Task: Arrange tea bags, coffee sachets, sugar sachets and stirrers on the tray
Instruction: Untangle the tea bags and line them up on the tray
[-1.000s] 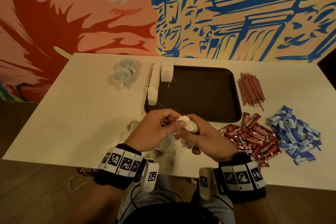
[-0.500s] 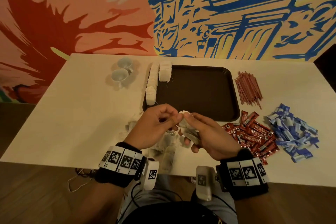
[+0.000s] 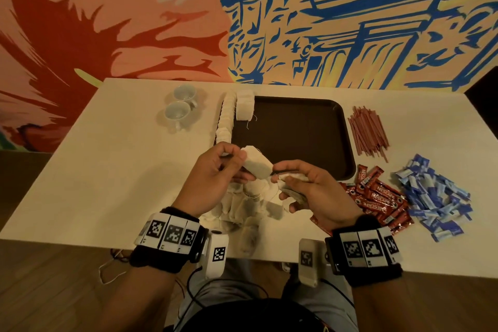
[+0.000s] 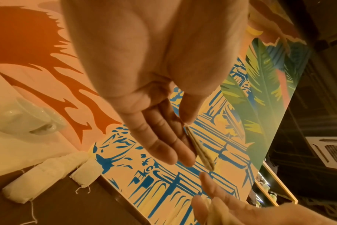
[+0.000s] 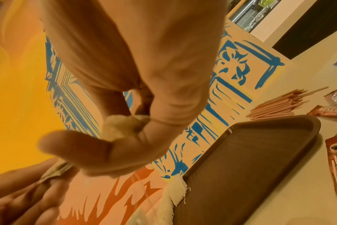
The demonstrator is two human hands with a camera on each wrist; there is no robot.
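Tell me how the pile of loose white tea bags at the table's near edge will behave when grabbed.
The pile of loose white tea bags would probably be soft and floppy: the bags lie slumped and crumpled. Their thin trailing strings look apt to tangle, so one lifted bag may drag others. They are likely light; the left hand holds a small stack of white tea bags with fingertips alone.

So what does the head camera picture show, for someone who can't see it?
Two hands hold tea bags above a pale table: the left hand pinches one tea bag, the right hand holds more. Behind them a dark tray has tea bags lined along its left edge.
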